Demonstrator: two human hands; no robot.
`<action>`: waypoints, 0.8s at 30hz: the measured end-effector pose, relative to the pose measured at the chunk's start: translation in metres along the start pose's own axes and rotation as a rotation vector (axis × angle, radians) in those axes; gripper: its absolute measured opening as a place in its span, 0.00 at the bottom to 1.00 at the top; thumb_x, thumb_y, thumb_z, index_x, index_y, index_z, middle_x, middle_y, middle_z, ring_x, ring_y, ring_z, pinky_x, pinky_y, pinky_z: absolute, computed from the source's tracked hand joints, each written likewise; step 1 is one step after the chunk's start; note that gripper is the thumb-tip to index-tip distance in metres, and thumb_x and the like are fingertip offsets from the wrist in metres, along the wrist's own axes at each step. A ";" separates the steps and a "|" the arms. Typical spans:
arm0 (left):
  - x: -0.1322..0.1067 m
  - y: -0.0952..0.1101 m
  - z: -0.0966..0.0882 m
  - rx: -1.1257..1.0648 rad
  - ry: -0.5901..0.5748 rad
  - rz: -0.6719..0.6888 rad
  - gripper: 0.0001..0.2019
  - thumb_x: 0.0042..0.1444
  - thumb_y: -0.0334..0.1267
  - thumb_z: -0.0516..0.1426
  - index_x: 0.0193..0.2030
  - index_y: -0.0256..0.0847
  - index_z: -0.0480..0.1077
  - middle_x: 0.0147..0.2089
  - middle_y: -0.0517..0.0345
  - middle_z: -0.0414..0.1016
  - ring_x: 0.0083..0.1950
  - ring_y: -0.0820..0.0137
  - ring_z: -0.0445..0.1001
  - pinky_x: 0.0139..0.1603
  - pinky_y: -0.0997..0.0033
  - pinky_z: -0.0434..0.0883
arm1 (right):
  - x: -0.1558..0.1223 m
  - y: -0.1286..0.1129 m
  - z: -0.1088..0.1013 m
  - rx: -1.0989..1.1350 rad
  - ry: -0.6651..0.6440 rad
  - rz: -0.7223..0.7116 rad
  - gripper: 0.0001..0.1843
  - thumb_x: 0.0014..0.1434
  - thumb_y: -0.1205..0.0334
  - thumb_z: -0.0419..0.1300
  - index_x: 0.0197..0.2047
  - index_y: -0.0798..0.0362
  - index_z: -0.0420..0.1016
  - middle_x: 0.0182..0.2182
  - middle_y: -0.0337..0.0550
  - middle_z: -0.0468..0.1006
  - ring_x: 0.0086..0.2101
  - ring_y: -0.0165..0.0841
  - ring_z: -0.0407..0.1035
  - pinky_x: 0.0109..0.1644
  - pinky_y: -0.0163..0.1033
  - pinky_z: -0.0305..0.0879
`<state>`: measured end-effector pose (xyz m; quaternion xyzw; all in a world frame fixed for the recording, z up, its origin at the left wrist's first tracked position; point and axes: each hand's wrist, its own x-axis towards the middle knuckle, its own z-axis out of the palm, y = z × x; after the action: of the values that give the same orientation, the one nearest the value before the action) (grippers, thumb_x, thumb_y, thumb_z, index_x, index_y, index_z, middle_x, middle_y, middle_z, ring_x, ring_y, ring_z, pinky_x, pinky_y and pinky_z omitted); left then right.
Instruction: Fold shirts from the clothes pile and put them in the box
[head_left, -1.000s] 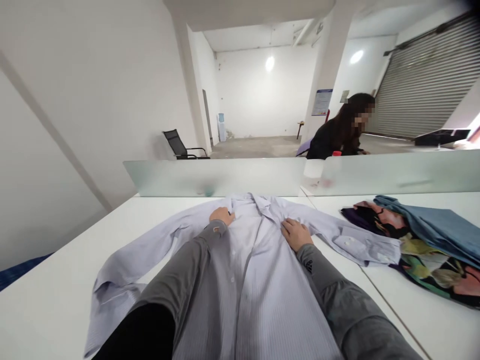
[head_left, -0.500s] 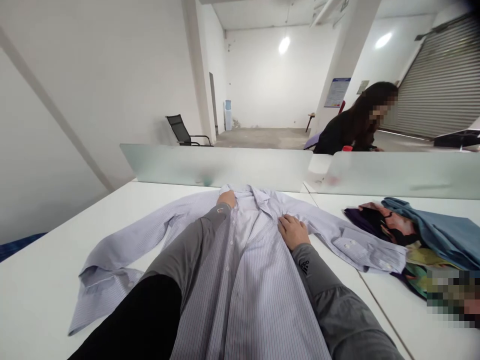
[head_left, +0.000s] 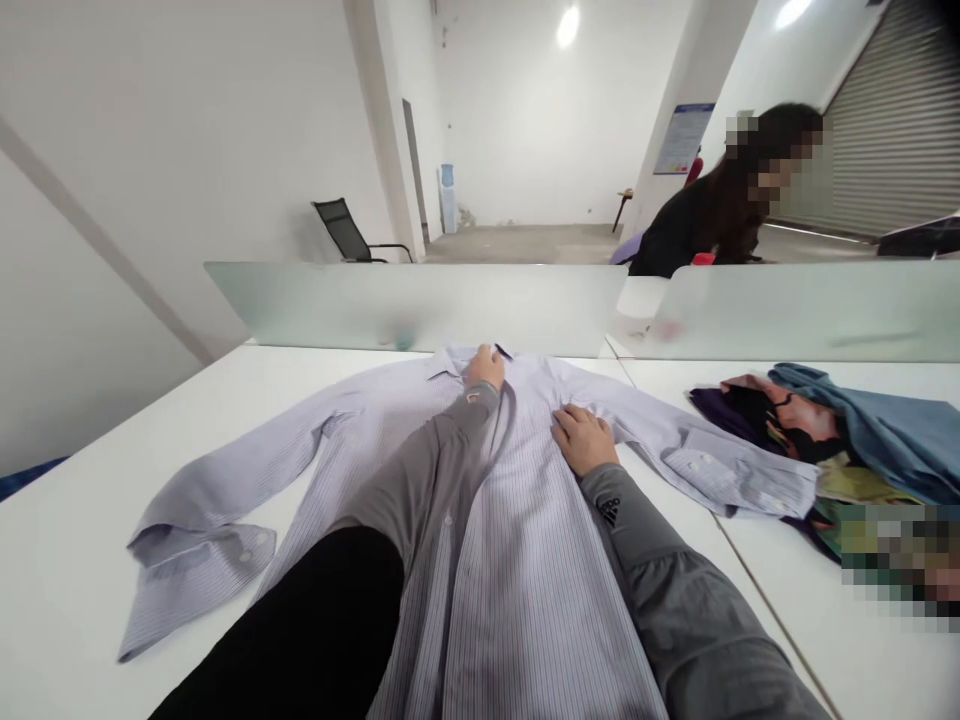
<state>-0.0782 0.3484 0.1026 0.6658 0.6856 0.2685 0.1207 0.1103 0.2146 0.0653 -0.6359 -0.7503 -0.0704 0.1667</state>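
My left hand [head_left: 486, 370] is curling at the collar [head_left: 442, 366] and, as far as I can judge, pinching the cloth; its fingertips are hiding from view. My right hand [head_left: 585, 440] is lying palm down, fingers close together, pressing on the striped shirt [head_left: 547, 600] near the sleeve join.

Change noted: my left hand is now sitting nearer the middle of the neck, and the front edge is coming with it. The pale inside, showing a second ago, is now being mostly covered. I am judging this to mean that the two fronts are being brought together while my right hand is steadying its side.

The shirt is lying front up on the white table [head_left: 67, 570], its collar resting near the far edge, before the frosted panel [head_left: 420, 305], its body running toward the near edge. One sleeve [head_left: 217, 490] is reaching toward the left edge; the other [head_left: 637, 420] is stretching rightward, its cuff meeting a floral garment [head_left: 814, 405], which a blue garment [head_left: 892, 425] is partly covering. Beyond the panel, a person [head_left: 675, 235] is leaning forward.
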 end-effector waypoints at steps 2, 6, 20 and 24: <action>0.007 -0.015 -0.011 0.042 -0.009 0.005 0.13 0.64 0.40 0.50 0.51 0.40 0.67 0.49 0.46 0.76 0.53 0.61 0.73 0.50 0.66 0.67 | 0.001 0.001 0.000 0.003 -0.003 0.001 0.20 0.66 0.56 0.48 0.56 0.49 0.71 0.58 0.48 0.69 0.57 0.43 0.61 0.58 0.53 0.54; -0.002 -0.035 -0.040 0.119 0.016 0.100 0.17 0.60 0.37 0.55 0.55 0.38 0.63 0.52 0.45 0.74 0.55 0.61 0.71 0.54 0.65 0.66 | 0.003 0.002 0.002 0.004 -0.005 -0.011 0.20 0.65 0.56 0.48 0.57 0.48 0.71 0.59 0.48 0.69 0.57 0.43 0.60 0.58 0.52 0.55; -0.175 -0.119 -0.078 0.321 -0.155 0.540 0.23 0.64 0.51 0.48 0.64 0.49 0.60 0.69 0.52 0.58 0.69 0.54 0.54 0.66 0.47 0.55 | 0.014 -0.044 -0.032 0.045 -0.021 0.086 0.19 0.65 0.55 0.47 0.49 0.54 0.74 0.46 0.51 0.77 0.48 0.41 0.69 0.52 0.47 0.59; -0.185 -0.123 -0.070 0.329 -0.175 0.500 0.27 0.65 0.55 0.41 0.68 0.50 0.54 0.72 0.52 0.51 0.72 0.51 0.48 0.67 0.39 0.48 | 0.026 -0.107 -0.027 0.159 -0.185 0.232 0.22 0.59 0.50 0.55 0.47 0.58 0.75 0.39 0.55 0.79 0.42 0.41 0.73 0.41 0.39 0.62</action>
<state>-0.2036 0.1570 0.0604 0.8450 0.5218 0.1170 0.0003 0.0068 0.2106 0.1105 -0.7068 -0.6872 0.0677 0.1538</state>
